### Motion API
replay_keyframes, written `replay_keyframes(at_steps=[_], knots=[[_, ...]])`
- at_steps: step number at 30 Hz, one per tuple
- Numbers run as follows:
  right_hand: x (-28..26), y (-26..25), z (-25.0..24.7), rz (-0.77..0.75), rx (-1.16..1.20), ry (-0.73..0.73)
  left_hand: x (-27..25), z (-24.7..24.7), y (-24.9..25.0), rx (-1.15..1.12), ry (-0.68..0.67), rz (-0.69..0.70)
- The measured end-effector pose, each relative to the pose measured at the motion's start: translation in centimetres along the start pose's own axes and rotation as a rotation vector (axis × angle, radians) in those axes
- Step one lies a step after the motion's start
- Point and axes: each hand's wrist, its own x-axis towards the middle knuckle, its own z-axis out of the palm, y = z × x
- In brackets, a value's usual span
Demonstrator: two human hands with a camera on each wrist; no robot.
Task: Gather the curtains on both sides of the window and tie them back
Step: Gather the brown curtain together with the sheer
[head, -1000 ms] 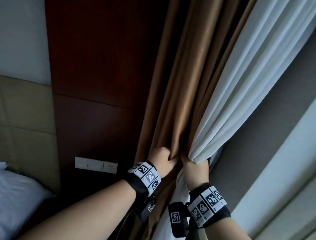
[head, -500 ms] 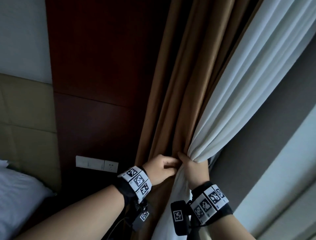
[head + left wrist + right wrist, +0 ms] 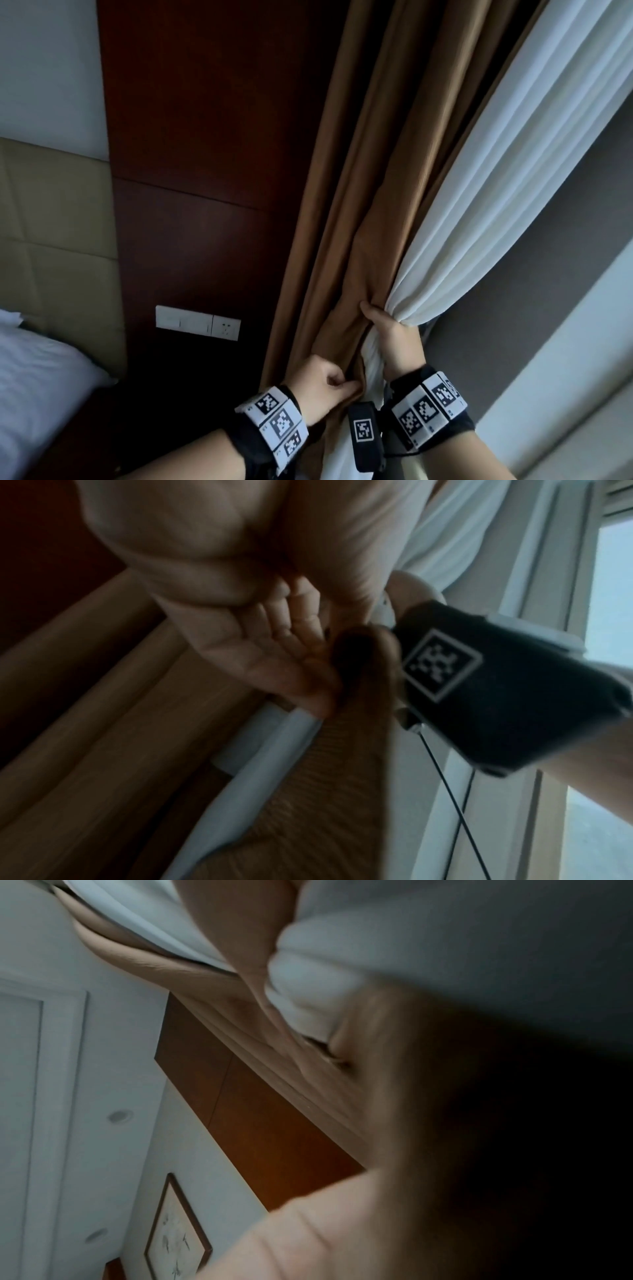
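Head view: you hold the gathered curtains in both hands beside the wooden wall panel [image 3: 205, 171].
Your right hand [image 3: 394, 337] grips the white sheer curtain [image 3: 496, 192] bunched with the brown curtain [image 3: 370, 171]; just below, your left hand [image 3: 322, 383] pinches a brown fold.

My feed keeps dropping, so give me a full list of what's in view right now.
Brown curtain: one, brown, centre, bunched.
White curtain: one, white, right of the brown one, gathered.
Wood panel: one, dark red-brown, left of the curtains.
Switch plate: one, white, low on the panel.
Headboard: one, beige, far left.
Bedding: white, lower left.
Picture: one, framed, on the wall.
Left hand: grips the brown curtain.
Right hand: grips both curtains.
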Motion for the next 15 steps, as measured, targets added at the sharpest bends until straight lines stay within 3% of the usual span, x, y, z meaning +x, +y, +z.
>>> replay_keyframes(at_steps=[4,7,12,15], knots=[[-0.2,-0.1,0.1,0.007,0.011,-0.017,-0.7,0.0,0.7,-0.245,0.125,0.077],[-0.4,-0.3,0.0,0.009,-0.025,-0.055,-0.5,-0.3,0.5,-0.323,0.053,0.084],[-0.5,-0.7,-0.3,-0.015,-0.055,-0.039,-1.2,-2.1,0.1,-0.225,0.154,0.121],[-0.7,-0.8,-0.4,-0.022,-0.069,-0.025,-2.3,-3.4,0.2,-0.106,0.321,0.305]])
